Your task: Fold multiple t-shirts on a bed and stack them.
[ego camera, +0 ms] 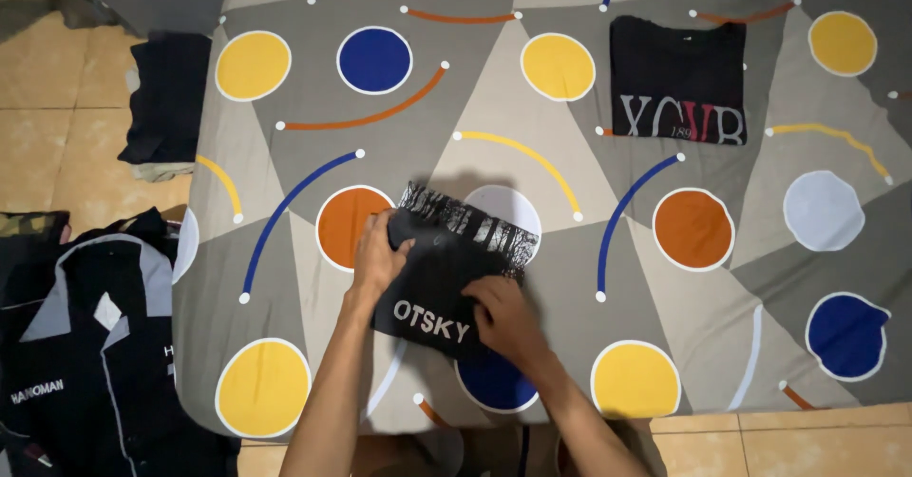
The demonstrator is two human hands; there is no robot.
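head view showed both hands gripping a half-folded black shirt [454, 282] on the bed [532, 154], left hand [377, 254] pinching its edge, right hand [502, 314] pressing it down, while another folded black shirt [676, 80] lay finished well apart.

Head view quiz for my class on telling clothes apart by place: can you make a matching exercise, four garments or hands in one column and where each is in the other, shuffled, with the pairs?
Column one:
1. black printed shirt
2. folded black shirt
3. dark jacket with grey panels
4. left hand

Column two:
A. on the floor, left of the mattress
B. far right of the mattress, lying alone
C. on the near shirt's left edge
D. under both hands, near the front edge

Pairs: 1-D, 2-B, 3-A, 4-C
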